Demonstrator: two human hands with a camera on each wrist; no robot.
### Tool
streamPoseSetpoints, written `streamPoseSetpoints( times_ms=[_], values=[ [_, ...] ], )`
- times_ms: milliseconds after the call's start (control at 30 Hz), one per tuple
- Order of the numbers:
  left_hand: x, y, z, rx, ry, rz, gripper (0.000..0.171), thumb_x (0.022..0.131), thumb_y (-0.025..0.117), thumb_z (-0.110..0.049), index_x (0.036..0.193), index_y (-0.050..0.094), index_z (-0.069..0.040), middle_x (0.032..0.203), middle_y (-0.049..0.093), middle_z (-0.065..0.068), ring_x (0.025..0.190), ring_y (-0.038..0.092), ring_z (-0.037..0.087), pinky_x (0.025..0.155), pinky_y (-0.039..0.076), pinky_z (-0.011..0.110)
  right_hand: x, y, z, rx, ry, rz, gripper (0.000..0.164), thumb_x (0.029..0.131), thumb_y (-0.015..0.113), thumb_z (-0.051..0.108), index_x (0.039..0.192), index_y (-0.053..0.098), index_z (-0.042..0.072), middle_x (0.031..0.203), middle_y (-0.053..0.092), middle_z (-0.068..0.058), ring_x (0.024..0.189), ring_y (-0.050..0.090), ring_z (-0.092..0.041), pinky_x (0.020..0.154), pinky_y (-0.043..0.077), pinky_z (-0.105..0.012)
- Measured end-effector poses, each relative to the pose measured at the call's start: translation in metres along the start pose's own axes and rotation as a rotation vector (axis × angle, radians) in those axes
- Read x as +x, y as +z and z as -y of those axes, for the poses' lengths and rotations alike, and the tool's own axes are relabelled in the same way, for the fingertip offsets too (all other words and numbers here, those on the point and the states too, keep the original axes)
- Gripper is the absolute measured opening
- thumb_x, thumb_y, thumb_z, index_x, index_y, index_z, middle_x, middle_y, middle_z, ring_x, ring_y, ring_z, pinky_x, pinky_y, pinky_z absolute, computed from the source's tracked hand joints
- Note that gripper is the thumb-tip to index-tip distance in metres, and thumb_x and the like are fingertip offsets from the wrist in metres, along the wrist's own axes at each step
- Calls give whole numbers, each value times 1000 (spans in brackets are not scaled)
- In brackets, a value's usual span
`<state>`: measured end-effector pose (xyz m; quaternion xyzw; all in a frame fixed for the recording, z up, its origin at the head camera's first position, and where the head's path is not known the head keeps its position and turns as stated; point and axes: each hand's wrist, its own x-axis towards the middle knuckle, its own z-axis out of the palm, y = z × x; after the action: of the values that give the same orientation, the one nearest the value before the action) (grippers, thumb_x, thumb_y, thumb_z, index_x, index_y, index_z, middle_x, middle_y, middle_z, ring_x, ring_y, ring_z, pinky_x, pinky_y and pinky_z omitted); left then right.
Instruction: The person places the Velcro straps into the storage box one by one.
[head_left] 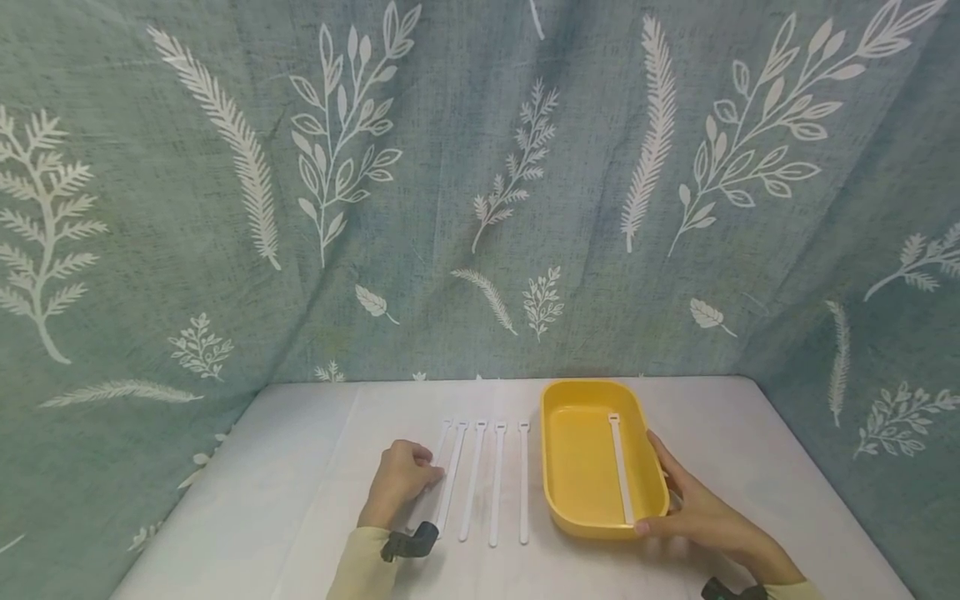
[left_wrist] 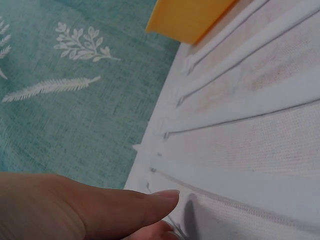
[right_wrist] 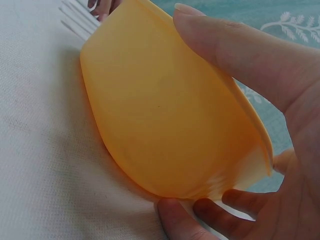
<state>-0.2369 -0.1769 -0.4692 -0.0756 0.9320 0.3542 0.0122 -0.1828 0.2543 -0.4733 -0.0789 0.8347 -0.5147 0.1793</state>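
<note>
Several white cable ties [head_left: 498, 483] with slotted square heads lie side by side on the table, heads toward the back. At the leftmost cable tie [head_left: 446, 435], my left hand [head_left: 405, 477] pinches with thumb and fingertips. The left wrist view shows the thumb [left_wrist: 125, 205] over that tie's edge, partly hiding the grip. To the right stands a yellow tray [head_left: 573, 527] with one cable tie [head_left: 621, 467] lying lengthwise inside it. My right hand [head_left: 697, 508] grips the tray's right side, thumb at the rim and fingers around the outer wall.
A white cloth [head_left: 315, 492] covers the table. Green fabric with white leaf prints [head_left: 442, 167] hangs behind it and along both sides. Dark wrist straps [head_left: 409, 542] sit at the sleeve ends.
</note>
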Motion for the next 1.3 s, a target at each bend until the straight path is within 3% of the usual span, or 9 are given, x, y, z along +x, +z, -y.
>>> streamPoseSetpoints(
  times_ms=[467, 733, 900, 1300],
  values=[
    [-1, -1, -2, 51, -24, -34, 31, 80, 81, -8, 107, 73, 5, 89, 72, 13, 82, 69, 24, 80, 61, 46, -1, 0, 0, -37, 32, -22, 131, 80, 87, 41, 165, -12, 33, 176, -3, -16, 155, 22, -52, 112, 23, -84],
    [-1, 1, 2, 53, -23, -66, 31, 77, 81, -6, 105, 73, 5, 86, 72, 13, 77, 68, 23, 72, 59, 41, -2, 1, 0, -35, 10, -13, 128, 82, 86, 39, 165, -11, 33, 175, -1, -17, 151, 31, -48, 110, 27, -84],
    [1, 1, 2, 61, -25, -73, 31, 76, 80, -4, 104, 73, 5, 88, 72, 15, 77, 68, 25, 70, 60, 42, 0, 0, 0, -16, 4, -7, 127, 82, 85, 37, 166, -11, 33, 176, -2, -16, 153, 27, -50, 110, 27, -84],
    [-1, -1, -1, 100, -29, -55, 29, 80, 75, -5, 107, 71, 8, 97, 73, 22, 90, 73, 35, 80, 63, 50, -1, 0, 0, -18, -10, -9, 127, 82, 85, 37, 166, -10, 33, 175, 0, -17, 154, 25, -51, 111, 25, -84]
  ],
)
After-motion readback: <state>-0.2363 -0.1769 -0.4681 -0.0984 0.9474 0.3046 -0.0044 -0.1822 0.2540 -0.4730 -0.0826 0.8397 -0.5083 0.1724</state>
